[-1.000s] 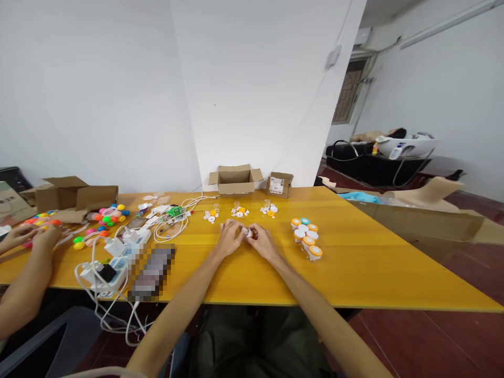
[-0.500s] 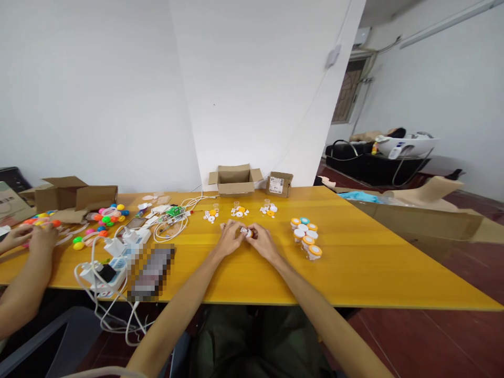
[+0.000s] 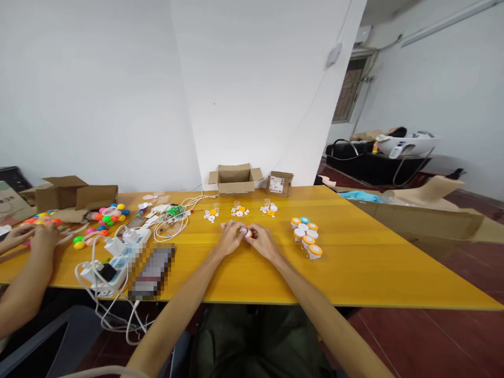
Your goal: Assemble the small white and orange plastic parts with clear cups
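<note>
Over the middle of the table, my left hand [image 3: 231,239] and my right hand [image 3: 261,241] meet with fingers closed around one small white-and-orange plastic piece [image 3: 248,232]. Dark marks or holes show on its white part; fingers cover most of the rest. Beyond the hands lie three little groups of white and orange round parts [image 3: 239,212], each with a small clear cup [image 3: 267,202]. To the right of my right hand stands a cluster of small clear containers with orange, white and teal lids [image 3: 308,240].
Two open cardboard boxes [image 3: 236,187] stand against the wall. On the left are a power strip [image 3: 118,262] with white cables, a pixelated phone-like device [image 3: 151,273], and colourful balls [image 3: 112,215]. A co-worker's hands [image 3: 41,239] handle similar balls there. A large carton [image 3: 425,220] adjoins the table's right side.
The held piece has turned slightly between my fingers, and a bit more of its white part shows. Both hands stay in the same place.
</note>
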A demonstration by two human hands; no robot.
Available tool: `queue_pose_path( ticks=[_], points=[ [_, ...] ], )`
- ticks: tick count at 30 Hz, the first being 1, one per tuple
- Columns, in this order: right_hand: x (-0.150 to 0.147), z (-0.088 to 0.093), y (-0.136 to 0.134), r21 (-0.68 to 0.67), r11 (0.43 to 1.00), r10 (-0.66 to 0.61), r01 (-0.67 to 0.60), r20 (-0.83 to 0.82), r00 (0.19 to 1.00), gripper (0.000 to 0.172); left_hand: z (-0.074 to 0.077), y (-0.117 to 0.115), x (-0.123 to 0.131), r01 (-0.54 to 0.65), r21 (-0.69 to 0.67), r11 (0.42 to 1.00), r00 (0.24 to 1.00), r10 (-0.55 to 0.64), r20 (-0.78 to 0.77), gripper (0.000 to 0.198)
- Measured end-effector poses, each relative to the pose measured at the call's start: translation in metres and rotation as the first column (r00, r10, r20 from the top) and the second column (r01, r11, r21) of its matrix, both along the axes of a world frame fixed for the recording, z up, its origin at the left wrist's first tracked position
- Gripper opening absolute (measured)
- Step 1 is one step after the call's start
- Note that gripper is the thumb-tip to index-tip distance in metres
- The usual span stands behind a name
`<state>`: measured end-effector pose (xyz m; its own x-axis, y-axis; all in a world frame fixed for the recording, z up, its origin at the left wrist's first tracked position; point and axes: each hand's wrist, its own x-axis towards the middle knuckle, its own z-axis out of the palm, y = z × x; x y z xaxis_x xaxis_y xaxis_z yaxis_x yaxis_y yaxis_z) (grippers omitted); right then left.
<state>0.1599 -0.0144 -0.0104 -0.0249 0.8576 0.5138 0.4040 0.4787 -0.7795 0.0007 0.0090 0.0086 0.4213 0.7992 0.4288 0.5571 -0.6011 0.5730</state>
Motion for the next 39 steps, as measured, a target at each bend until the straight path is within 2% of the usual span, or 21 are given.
queue_pose_path(
  ticks=[4,12,18,24,29,35,39],
  points=[
    [0.0,-0.001,0.001,0.01,1.0,0.0,0.0,0.007,1.0,0.007,-0.002,0.001,0.001,-0.006,-0.026,1.0,1.0,0.006,-0.002,0.019],
    [0.002,0.003,-0.002,0.044,0.999,-0.021,0.019,0.055,0.998,0.006,-0.001,0.002,0.0,0.018,0.008,1.0,0.999,-0.018,0.035,0.019],
    [0.0,0.002,0.0,-0.016,1.0,-0.022,0.023,0.028,0.999,0.01,0.003,0.0,-0.001,0.004,0.011,1.0,0.999,-0.005,0.044,0.019],
    [0.002,-0.003,0.005,-0.086,0.987,-0.136,0.139,0.036,0.99,0.013,0.007,-0.002,0.0,-0.065,0.033,0.997,0.996,0.063,0.062,0.016],
    [0.005,-0.01,0.009,-0.11,0.96,-0.247,0.259,0.117,0.962,0.02,0.008,-0.003,0.001,-0.085,0.044,0.995,0.995,0.083,0.046,0.016],
    [0.007,-0.018,0.013,-0.027,0.928,-0.363,0.372,0.164,0.917,0.023,0.004,-0.001,0.001,-0.103,0.087,0.991,0.991,0.095,0.092,0.018],
    [0.006,-0.012,0.011,0.074,0.951,-0.305,0.301,0.041,0.952,0.023,0.003,0.001,0.001,-0.099,0.106,0.989,0.987,0.084,0.138,0.017]
  ],
)
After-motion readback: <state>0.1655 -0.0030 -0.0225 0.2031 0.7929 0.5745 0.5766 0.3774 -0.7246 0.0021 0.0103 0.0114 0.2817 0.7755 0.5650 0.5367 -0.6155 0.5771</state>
